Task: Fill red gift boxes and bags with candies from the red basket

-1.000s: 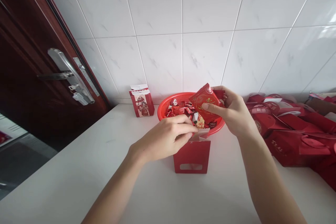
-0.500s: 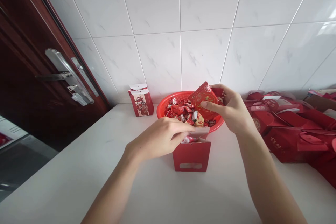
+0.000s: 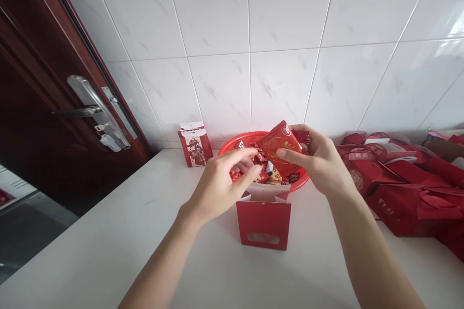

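My right hand (image 3: 319, 159) pinches a flat red packet (image 3: 281, 142) with gold print, held over the right side of a red plastic basket (image 3: 242, 138). Another dark red wrapper shows behind that packet, between the same fingers. Wrapped candies (image 3: 273, 174) fill the basket. Over its left front part is my left hand (image 3: 226, 178), fingers curved and apart, with nothing visible in them. Just below, a red gift box (image 3: 264, 219) with a small window stands with its top open in front of the basket. Its inside is mostly hidden.
A second red box (image 3: 196, 149) with a printed figure stands by the tiled wall, left of the basket. Many red boxes (image 3: 409, 203) are heaped at the right on the white table (image 3: 174, 251). A dark wooden door (image 3: 43, 120) with a metal handle is at the left.
My left hand has come up out of the gift box's opening and moved forward over the basket, its fingers spreading. My right hand keeps the red packet in nearly the same place.
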